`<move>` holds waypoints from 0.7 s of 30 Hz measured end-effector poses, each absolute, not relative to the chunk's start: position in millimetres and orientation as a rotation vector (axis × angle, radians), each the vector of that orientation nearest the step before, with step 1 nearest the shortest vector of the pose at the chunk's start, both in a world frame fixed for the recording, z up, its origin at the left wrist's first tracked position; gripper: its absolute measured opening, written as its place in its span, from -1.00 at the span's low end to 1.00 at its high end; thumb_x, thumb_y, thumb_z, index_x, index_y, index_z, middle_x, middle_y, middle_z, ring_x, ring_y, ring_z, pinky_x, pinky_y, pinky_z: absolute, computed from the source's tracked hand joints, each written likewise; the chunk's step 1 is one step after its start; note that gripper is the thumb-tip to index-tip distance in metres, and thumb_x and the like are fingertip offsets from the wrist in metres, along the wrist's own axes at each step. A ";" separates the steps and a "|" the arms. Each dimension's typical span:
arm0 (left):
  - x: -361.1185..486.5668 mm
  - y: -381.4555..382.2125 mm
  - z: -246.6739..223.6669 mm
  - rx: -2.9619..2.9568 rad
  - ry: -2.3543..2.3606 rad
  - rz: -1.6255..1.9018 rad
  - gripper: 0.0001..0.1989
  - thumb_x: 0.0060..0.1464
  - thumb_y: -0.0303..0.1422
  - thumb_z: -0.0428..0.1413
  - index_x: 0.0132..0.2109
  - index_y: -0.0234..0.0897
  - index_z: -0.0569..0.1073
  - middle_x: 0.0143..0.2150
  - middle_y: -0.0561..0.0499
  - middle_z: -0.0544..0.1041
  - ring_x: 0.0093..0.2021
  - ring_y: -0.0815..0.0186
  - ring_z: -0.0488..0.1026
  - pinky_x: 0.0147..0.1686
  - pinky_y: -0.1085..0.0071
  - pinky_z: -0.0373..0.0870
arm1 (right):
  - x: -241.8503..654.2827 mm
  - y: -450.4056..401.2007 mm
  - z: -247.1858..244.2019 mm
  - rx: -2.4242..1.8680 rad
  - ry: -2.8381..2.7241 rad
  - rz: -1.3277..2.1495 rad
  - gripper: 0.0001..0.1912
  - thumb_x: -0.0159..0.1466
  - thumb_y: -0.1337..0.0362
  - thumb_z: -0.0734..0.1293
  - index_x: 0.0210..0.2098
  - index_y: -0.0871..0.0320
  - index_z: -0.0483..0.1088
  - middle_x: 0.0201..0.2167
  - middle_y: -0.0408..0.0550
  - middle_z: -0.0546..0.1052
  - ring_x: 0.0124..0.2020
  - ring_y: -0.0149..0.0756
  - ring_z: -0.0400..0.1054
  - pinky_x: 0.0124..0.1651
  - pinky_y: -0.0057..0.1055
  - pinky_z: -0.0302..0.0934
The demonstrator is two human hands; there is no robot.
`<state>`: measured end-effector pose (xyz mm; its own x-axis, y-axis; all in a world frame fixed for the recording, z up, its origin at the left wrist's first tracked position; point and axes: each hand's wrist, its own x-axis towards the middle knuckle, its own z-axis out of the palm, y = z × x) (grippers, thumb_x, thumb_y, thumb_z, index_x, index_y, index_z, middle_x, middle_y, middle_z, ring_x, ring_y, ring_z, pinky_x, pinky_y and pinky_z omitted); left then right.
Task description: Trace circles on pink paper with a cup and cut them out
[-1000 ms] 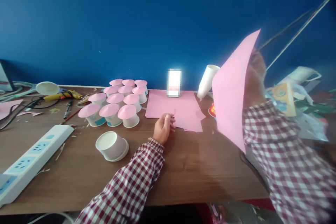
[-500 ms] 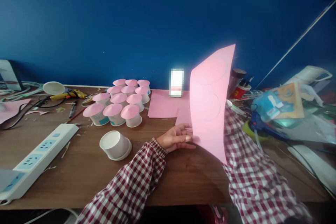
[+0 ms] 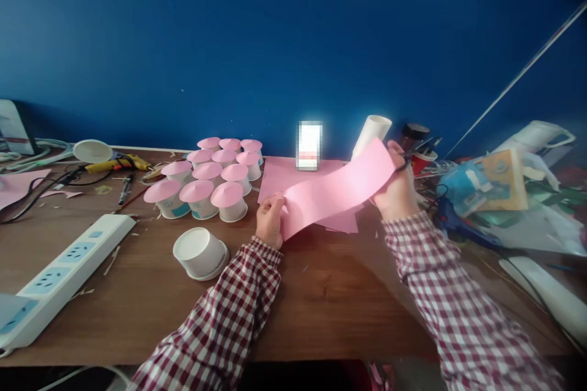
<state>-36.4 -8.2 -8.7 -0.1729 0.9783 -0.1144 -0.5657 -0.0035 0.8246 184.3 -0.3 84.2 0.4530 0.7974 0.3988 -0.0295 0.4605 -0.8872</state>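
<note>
A strip of pink paper (image 3: 337, 189) stretches in a gentle curve above the table, held at both ends. My left hand (image 3: 270, 221) pinches its left end between thumb and fingers. At the upper right end my right hand (image 3: 400, 186) is closed on the paper, its fingers partly hidden behind it. Something dark shows beside the right fingers, too blurred to name. Under the strip lie more pink sheets (image 3: 284, 174). Left of my hands, a white paper cup (image 3: 199, 250) stands upside down.
Several cups with pink cone tops (image 3: 229, 194) stand in rows at the left. A white power strip (image 3: 68, 275), a yellow glue gun (image 3: 119, 164) and cables lie further left. At the right are a blue glue gun (image 3: 463, 226), plastic bags and a tilted white cup stack (image 3: 372, 134).
The pink paper has swung from upright to a low slant across the table. My left hand has moved left and now grips it; my right hand has come into view.
</note>
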 end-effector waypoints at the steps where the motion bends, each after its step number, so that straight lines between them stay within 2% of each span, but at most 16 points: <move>1: -38.8 -5.0 -10.0 0.625 0.955 1.563 -0.74 -0.24 -0.33 0.23 -0.33 -0.32 0.41 -0.34 0.04 0.49 -0.35 0.42 0.44 -0.29 0.48 0.38 | 186.5 -7.9 77.9 -0.990 -0.976 0.624 -0.64 0.19 0.08 0.24 -0.08 0.09 0.23 -0.10 -0.01 0.44 -0.16 -0.25 0.42 -0.17 -0.20 0.37; 5: -47.4 1.6 -12.6 0.733 1.035 1.526 -0.68 -0.24 -0.30 0.23 -0.26 -0.34 0.46 -0.33 0.01 0.50 -0.36 0.41 0.43 -0.32 0.47 0.37 | 192.2 -28.3 53.1 -1.051 -0.948 0.673 -0.62 0.20 0.06 0.24 -0.06 0.10 0.20 -0.05 0.03 0.44 -0.10 -0.23 0.42 -0.07 -0.14 0.34; 9: -49.7 2.1 -14.4 0.818 1.065 1.517 -0.69 -0.22 -0.30 0.23 -0.27 -0.36 0.47 -0.35 0.02 0.48 -0.37 0.42 0.41 -0.34 0.49 0.35 | 195.3 -36.5 32.1 -1.192 -1.131 0.432 -0.51 0.14 0.13 0.34 0.01 0.13 0.19 -0.08 0.06 0.47 -0.05 -0.23 0.40 0.03 -0.15 0.28; 12: -49.3 2.0 -16.1 0.866 1.051 1.504 -0.68 -0.20 -0.28 0.22 -0.25 -0.36 0.47 -0.37 0.02 0.48 -0.38 0.40 0.41 -0.36 0.48 0.35 | 198.0 -40.6 22.2 -1.368 -1.349 0.215 -0.47 0.11 0.23 0.36 0.06 0.16 0.21 -0.07 0.09 0.46 -0.06 -0.21 0.39 -0.02 -0.18 0.32; 17: -50.7 3.4 -18.9 0.885 0.991 1.475 -0.63 -0.19 -0.24 0.25 -0.23 -0.37 0.46 -0.39 0.02 0.49 -0.39 0.38 0.42 -0.35 0.46 0.34 | 203.3 -42.1 16.1 -1.517 -1.508 -0.113 -0.55 0.15 0.30 0.30 0.05 0.16 0.29 -0.19 0.07 0.53 -0.17 -0.18 0.44 -0.08 -0.19 0.35; 21: -52.4 4.7 -21.6 0.889 1.018 1.468 -0.62 -0.20 -0.22 0.26 -0.23 -0.37 0.46 -0.39 0.01 0.49 -0.39 0.38 0.42 -0.35 0.46 0.33 | 209.5 -41.5 14.4 -1.527 -1.551 -0.108 -0.52 0.15 0.27 0.33 0.07 0.16 0.27 -0.23 0.04 0.55 -0.23 -0.18 0.47 -0.17 -0.25 0.39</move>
<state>-52.4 4.7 -21.6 -0.1322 0.9912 -0.0020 -0.3493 -0.0447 0.9359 209.5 -41.5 14.4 0.1996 0.7431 0.6387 0.8244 0.2250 -0.5194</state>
